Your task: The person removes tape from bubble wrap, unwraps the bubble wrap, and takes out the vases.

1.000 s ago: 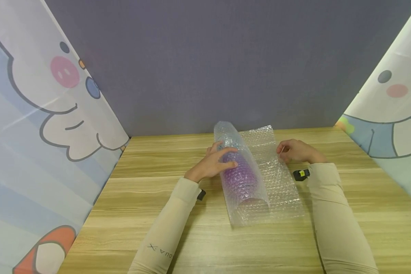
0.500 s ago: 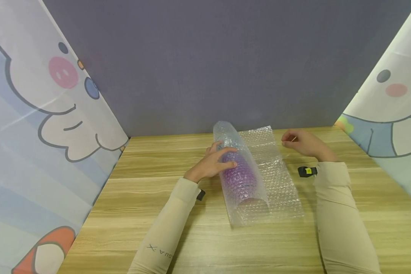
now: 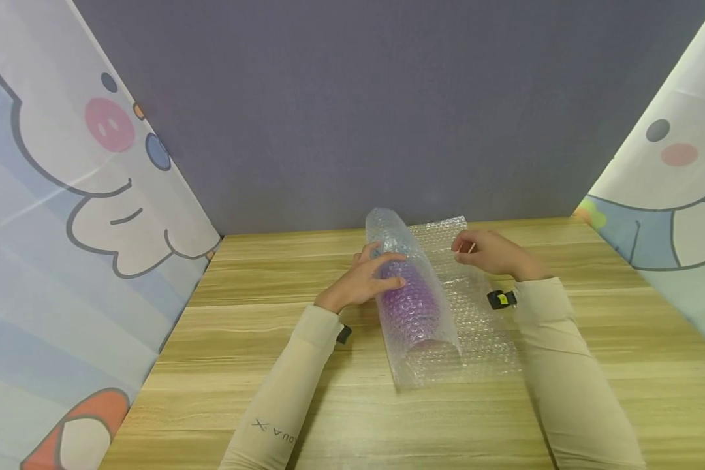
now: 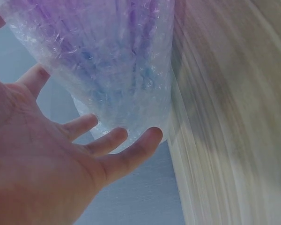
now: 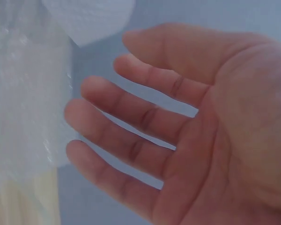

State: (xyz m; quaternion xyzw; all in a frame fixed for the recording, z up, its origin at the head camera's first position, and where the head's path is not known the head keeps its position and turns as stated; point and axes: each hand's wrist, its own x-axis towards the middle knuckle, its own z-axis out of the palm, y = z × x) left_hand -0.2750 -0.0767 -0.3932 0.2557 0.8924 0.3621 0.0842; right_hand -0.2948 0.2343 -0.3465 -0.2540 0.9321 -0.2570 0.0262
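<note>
A sheet of clear bubble wrap (image 3: 482, 333) lies on the table, its left part curved over a purple and blue thing (image 3: 412, 307). Through the film this thing looks ridged and rounded; its kind cannot be made out. My left hand (image 3: 361, 281) rests on the covered part, thumb and index finger across the top. In the left wrist view its fingers (image 4: 131, 157) are spread and fairly straight against the bubble wrap. Over the flat right part of the sheet hovers my right hand (image 3: 496, 253). The right wrist view shows its fingers (image 5: 117, 131) loosely bent, holding nothing.
The wooden table (image 3: 258, 281) ends at a grey upright panel (image 3: 388, 117) just behind the bubble wrap. Cartoon-printed sheets (image 3: 53, 215) hang at the left and right sides.
My right hand first drew away to the right of the bubble wrap, then came back left over the flat part. The left hand and the covered thing have stayed in place.
</note>
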